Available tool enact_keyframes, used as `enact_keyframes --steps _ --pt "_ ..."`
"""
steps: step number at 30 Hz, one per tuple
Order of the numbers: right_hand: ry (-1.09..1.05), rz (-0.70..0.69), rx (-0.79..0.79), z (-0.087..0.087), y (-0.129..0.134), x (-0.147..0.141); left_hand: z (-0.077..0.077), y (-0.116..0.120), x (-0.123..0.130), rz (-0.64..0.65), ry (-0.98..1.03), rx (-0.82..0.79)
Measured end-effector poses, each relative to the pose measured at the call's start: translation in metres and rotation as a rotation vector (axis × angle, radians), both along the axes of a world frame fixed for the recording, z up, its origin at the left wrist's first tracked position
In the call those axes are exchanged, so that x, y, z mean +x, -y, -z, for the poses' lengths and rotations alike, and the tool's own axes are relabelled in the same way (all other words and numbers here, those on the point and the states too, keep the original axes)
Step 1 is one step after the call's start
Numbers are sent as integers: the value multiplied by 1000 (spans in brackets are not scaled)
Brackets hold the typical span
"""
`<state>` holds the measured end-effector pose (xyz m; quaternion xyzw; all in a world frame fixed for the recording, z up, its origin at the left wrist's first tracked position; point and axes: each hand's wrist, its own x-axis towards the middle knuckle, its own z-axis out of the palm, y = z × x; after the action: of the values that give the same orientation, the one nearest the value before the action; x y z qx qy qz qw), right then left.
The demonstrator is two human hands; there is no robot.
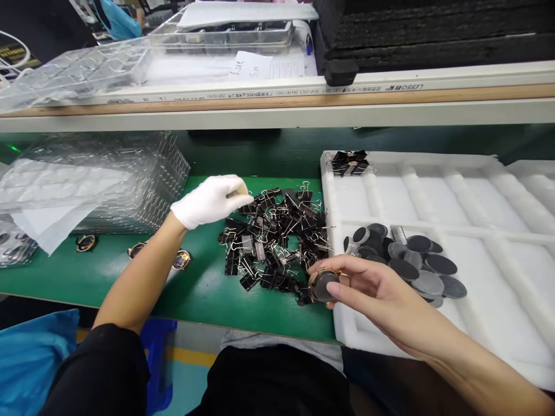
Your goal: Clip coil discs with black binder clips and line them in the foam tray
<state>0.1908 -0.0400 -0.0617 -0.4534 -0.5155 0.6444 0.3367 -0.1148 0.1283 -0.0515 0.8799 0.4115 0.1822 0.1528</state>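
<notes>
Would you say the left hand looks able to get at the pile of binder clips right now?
Probably yes: the left hand is right by the binder clips, with nothing visible in between, and the right hand, holding a round case, is across the pile.

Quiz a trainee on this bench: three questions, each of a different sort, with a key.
1. True or false: the large heap of clips lies to the left of the white tray.

2. Fill in: the white glove is on the ____.

3. Multiple choice: what does the right hand hold?
A) a single clip
B) a gold-rimmed piece
C) a sheet of paper

Key: 1. True. 2. left hand. 3. B.
</notes>
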Motion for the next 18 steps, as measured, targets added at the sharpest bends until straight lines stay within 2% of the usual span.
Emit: enact_keyframes --steps 3,5,8,9,11,13,15,18 --pt "50 31 145 -1 -6 -8 -13 29 17 -126 232 112" --pt "12 54 225 -2 -13 -17 -15 55 36 -167 414 136" --pt "-60 79 322 0 -22 -29 -12 89 58 -145 608 56" --pt "-84 79 340 1 -24 -30 -10 95 62 -96 620 19" --pt "-120 68 336 4 -24 -31 -8 99 61 64 573 -45" --pt "-119 63 325 6 -21 -30 -7 95 55 190 509 -41" --pt "-48 52 361 8 -18 -27 -8 86 47 209 434 4" --pt "92 -3 448 6 -16 -22 -10 76 41 211 152 -34"
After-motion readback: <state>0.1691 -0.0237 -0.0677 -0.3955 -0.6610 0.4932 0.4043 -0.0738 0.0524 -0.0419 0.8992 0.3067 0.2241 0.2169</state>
